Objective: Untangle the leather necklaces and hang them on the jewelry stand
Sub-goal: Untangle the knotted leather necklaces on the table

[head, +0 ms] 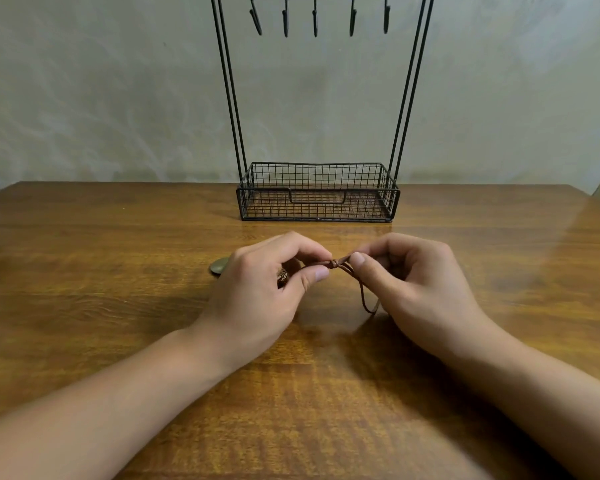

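Near edge of the surface: two bare forearms come in from the bottom corners and meet over the middle of the wooden surface [84,306].
Left hand: the left hand [257,289] has thumb and forefinger pinched on the brown leather cord [362,292] just left of the knot [334,264]; the other fingers curl under, seemingly bunching up more of the necklaces, though the palm hides how much.
Right hand: the right hand [413,282] pinches the same cord just right of the knot, and a loop of cord hangs below its thumb toward the surface.
Why held so: gripping close on both sides likely keeps the knot taut and steady so it can be picked or pulled loose.
Pendants: a ribbed bead-like piece [282,274] peeks out under the left hand; a round metal disc [219,265] lies on the surface just beyond that hand's wrist side.
Wire basket: the basket [317,192] at the stand's base, near the far edge, holds nothing that can be seen.
Jewelry stand: the jewelry stand [231,98] rises from the basket; its hooks [315,19] at the top hang bare, so no necklace is hung yet.
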